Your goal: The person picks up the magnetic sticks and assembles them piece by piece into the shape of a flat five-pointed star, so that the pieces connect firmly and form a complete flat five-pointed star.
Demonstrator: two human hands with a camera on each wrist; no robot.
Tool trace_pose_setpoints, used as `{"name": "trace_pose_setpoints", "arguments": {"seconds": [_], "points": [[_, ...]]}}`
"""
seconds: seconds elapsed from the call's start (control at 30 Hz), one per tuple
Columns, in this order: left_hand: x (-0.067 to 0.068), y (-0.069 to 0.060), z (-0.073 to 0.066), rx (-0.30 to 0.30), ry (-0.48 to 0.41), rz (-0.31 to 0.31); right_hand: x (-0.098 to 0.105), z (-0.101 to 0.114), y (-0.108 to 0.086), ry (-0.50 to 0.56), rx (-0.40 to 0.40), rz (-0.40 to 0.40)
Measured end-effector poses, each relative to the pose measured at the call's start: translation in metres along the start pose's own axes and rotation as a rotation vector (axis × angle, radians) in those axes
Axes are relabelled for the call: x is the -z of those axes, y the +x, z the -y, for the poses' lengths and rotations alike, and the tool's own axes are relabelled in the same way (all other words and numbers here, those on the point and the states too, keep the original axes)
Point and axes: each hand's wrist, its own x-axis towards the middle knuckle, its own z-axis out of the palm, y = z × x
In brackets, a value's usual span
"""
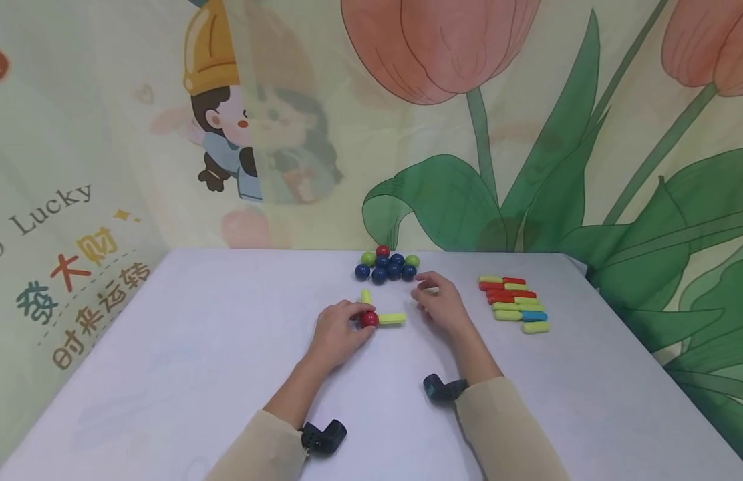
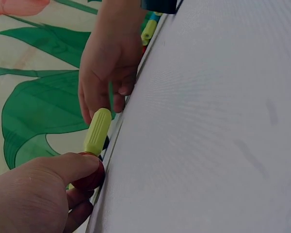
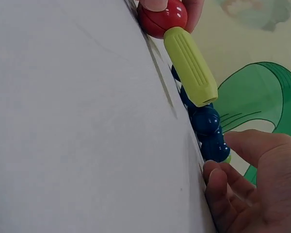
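My left hand pinches a glossy red ball between thumb and fingers, low over the white table. From the ball one yellow-green ribbed rod points right, its far end free. A second yellow-green rod points away toward the back, its base partly hidden by the fingers. To the right, my right hand hovers beside the ball cluster; in the right wrist view its thumb and fingers stand apart with nothing seen between them. In the head view a pale patch shows among those fingers, too unclear to identify.
Several dark blue balls sit clustered at the table's back edge with green balls and a red one. Right of the hands, yellow-green, red and blue rods lie in rows. A printed cloth hangs behind.
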Motion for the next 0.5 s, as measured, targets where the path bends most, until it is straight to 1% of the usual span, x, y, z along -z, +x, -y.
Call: {"name": "trace_pose_setpoints", "arguments": {"seconds": [0.03, 0.1, 0.23, 0.3, 0.4, 0.5], "points": [[0.0, 0.0, 0.001, 0.002, -0.003, -0.001, -0.001, 0.0, 0.002, -0.01, 0.003, -0.013], [0.001, 0.0, 0.002, 0.005, -0.008, -0.002, -0.004, 0.001, 0.007, -0.068, 0.017, -0.028], [0.001, -0.001, 0.003, 0.003, -0.023, 0.001, -0.006, 0.005, 0.015, -0.217, 0.051, -0.018], [0.001, -0.001, 0.002, 0.003, -0.031, 0.0, -0.006, 0.006, 0.017, -0.264, 0.059, -0.008], [0.0, -0.001, 0.002, -0.002, -0.027, -0.005, -0.006, 0.006, 0.019, -0.276, 0.057, -0.025], [0.0, 0.001, 0.002, -0.005, -0.018, -0.01, -0.005, 0.003, 0.02, -0.219, 0.048, -0.095]]}}
